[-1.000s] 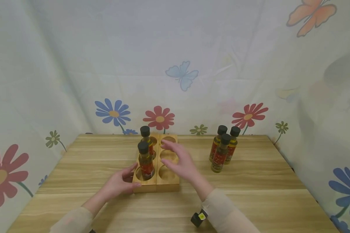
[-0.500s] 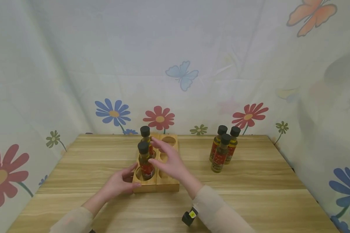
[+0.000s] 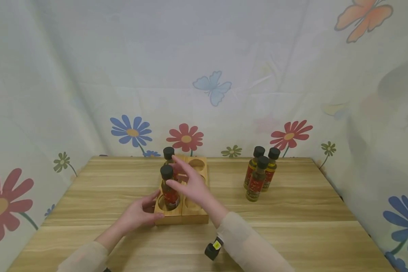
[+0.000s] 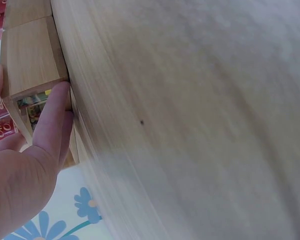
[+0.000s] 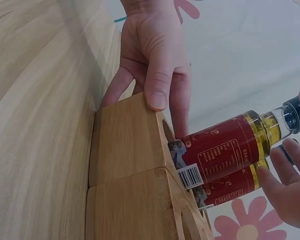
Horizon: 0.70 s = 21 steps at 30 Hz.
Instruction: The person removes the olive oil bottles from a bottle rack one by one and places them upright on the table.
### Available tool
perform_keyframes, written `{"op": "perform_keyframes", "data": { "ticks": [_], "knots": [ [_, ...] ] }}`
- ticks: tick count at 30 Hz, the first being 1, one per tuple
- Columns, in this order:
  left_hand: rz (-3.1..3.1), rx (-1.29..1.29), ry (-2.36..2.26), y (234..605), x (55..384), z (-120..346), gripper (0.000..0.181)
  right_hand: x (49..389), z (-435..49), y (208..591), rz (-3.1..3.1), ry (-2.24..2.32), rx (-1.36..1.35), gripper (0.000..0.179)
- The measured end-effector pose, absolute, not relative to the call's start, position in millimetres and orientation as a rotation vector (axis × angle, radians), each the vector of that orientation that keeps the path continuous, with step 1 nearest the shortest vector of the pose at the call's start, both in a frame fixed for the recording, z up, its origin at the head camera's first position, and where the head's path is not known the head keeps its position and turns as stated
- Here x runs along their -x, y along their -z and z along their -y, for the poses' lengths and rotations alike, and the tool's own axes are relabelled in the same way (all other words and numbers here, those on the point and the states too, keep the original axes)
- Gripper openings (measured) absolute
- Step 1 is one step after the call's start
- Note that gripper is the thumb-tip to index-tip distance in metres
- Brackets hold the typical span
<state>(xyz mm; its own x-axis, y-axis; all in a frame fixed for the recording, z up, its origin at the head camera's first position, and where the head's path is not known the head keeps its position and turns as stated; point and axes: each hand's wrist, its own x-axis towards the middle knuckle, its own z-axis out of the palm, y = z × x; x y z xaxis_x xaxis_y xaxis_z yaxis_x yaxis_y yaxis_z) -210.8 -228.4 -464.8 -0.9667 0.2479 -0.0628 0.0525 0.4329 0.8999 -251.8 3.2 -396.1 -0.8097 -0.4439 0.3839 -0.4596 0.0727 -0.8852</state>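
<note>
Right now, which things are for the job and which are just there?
For the job:
two light-brown wooden racks with round holes, left hand holding one
two red-labelled, black-capped bottles in it, right hand beside them
probably three matching bottles farther right

Just there:
pale flowery cloth behind
small black box by the right sleeve

Partly hidden: the far black-capped glass bottle with a red label (image 3: 168, 154).
The bare right hand (image 3: 192, 184) covers some of it; the right-wrist view's edge cuts that hand off.
</note>
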Motion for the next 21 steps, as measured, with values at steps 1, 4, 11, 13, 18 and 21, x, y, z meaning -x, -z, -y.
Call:
{"op": "perform_keyframes", "data": {
  "ticks": [1,4,11,13,18,21],
  "knots": [
    [-2.493,-0.266,-1.56,464.9,210.9,228.4,0.09,252.4,-2.4,396.1,2.284,-1.927,-0.956,0.07],
    [-2.493,-0.264,-1.564,465.4,210.8,228.5,0.09,254.6,0.1,395.7,2.265,-2.005,-0.923,0.068],
    [-2.477,-0.301,-1.577,463.5,209.8,228.5,0.09,257.3,4.2,394.1,2.32,-2.051,-0.846,0.064],
    [-2.458,-0.32,-1.591,462.5,209.0,228.2,0.09,257.0,5.1,393.7,2.329,-2.065,-0.832,0.063],
    [-2.453,-0.314,-1.601,461.6,208.5,227.5,0.089,257.2,6.6,393.6,2.343,-2.072,-0.814,0.057],
    [-2.465,-0.304,-1.587,462.0,209.0,227.6,0.089,257.4,7.2,393.4,2.35,-2.054,-0.818,0.051]
  ]
}}
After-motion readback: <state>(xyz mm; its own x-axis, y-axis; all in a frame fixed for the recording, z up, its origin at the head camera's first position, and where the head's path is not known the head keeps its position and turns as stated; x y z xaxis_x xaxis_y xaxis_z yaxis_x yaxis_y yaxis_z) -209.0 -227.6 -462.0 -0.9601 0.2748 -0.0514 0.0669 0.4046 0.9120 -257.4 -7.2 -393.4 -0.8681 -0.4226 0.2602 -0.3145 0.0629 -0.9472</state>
